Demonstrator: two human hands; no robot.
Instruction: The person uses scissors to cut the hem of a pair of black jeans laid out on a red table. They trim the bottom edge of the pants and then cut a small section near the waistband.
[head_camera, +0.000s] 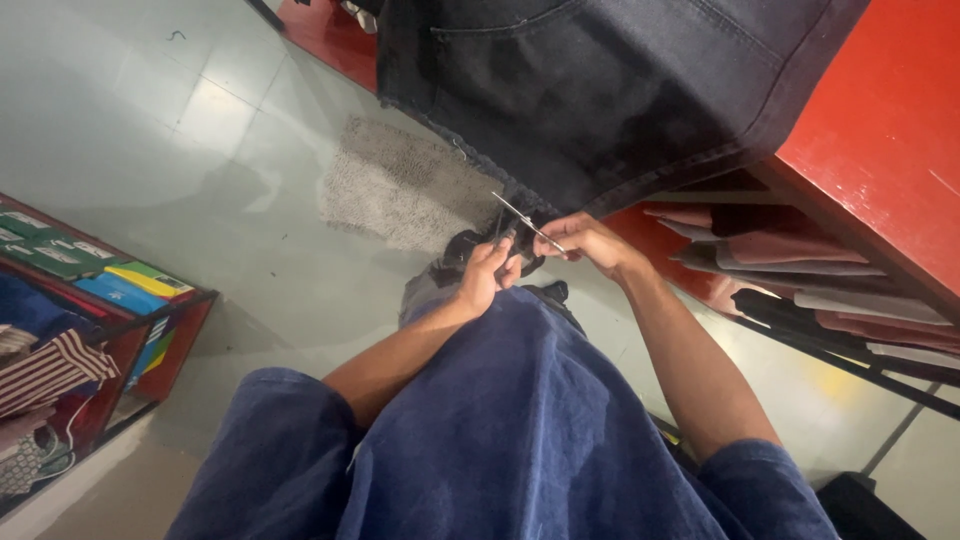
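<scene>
A dark denim garment (600, 90) hangs over the edge of a red table (880, 120). Just below its frayed hem, my right hand (592, 243) pinches a thin metal cutting tool (522, 217), whose blade points up and left toward the hem. My left hand (487, 275) is right beside it, with its fingers closed on a small dark piece (505, 238) at the tool's lower end. What that piece is I cannot tell. Both hands are held out over my blue shirt (520, 430).
Folded fabrics lie stacked on a shelf (800, 270) under the red table. A grey mat (400, 185) lies on the pale tiled floor. At the left stands a red rack (110, 330) with coloured packets and striped cloth. A dark object (865, 500) sits at the bottom right.
</scene>
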